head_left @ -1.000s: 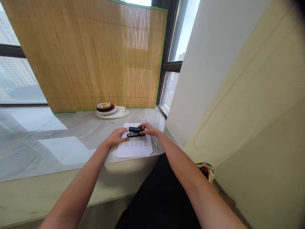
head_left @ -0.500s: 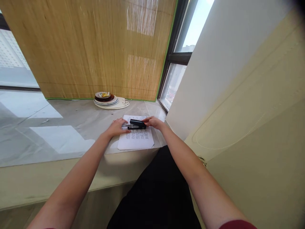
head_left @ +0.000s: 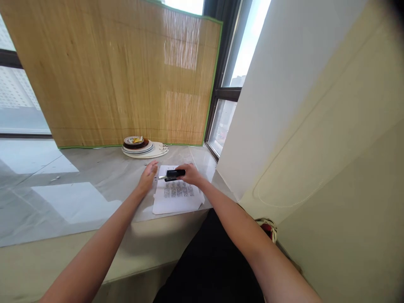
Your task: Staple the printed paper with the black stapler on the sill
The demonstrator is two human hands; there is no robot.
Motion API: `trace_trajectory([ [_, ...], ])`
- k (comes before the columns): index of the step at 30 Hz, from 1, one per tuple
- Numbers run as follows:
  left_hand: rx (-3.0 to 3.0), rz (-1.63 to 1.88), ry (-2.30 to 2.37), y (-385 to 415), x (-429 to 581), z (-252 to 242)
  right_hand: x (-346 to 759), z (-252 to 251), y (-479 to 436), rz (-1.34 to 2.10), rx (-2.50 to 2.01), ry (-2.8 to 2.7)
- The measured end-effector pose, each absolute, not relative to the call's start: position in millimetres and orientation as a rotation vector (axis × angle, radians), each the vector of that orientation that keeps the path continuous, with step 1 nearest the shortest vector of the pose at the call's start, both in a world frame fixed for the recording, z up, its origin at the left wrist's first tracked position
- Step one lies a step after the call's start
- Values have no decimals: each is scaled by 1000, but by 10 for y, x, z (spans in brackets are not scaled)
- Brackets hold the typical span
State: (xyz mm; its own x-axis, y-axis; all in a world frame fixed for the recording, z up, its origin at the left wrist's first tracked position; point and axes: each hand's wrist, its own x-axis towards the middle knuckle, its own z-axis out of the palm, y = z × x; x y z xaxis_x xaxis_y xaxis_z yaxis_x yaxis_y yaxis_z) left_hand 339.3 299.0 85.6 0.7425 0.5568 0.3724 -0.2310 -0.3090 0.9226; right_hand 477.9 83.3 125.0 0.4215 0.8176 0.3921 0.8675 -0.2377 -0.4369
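Note:
A printed sheet of paper (head_left: 176,198) lies on the pale stone window ledge (head_left: 94,185) near its front edge. A black stapler (head_left: 174,174) is held over the paper's top edge, and my right hand (head_left: 191,176) grips its rear end. My left hand (head_left: 148,176) hovers just left of the paper with fingers spread and holds nothing. The stapler's metal nose points left toward that hand.
A stack of plates (head_left: 139,145) sits on a white mat at the back of the ledge, in front of a bamboo blind (head_left: 120,75) that leans on the window. A white wall (head_left: 284,84) rises at the right. Black clothing (head_left: 214,261) fills the foreground.
My left hand has let go of the paper and stapler and lifted away to the left. My right hand has shifted the stapler slightly left along the paper's top edge.

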Motion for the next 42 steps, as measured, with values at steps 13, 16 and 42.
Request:
trace_trajectory([
  [13, 861, 253, 345, 3002, 3320, 958, 4325, 1546, 829, -851, -1851, -2257],
  [16, 799, 286, 373, 2988, 3336, 971, 4319, 1550, 830, -779, -1873, -2227],
  [42, 1288, 256, -218, 2668, 3183, 1032, 4082, 1432, 1104, -377, -1871, -1673],
])
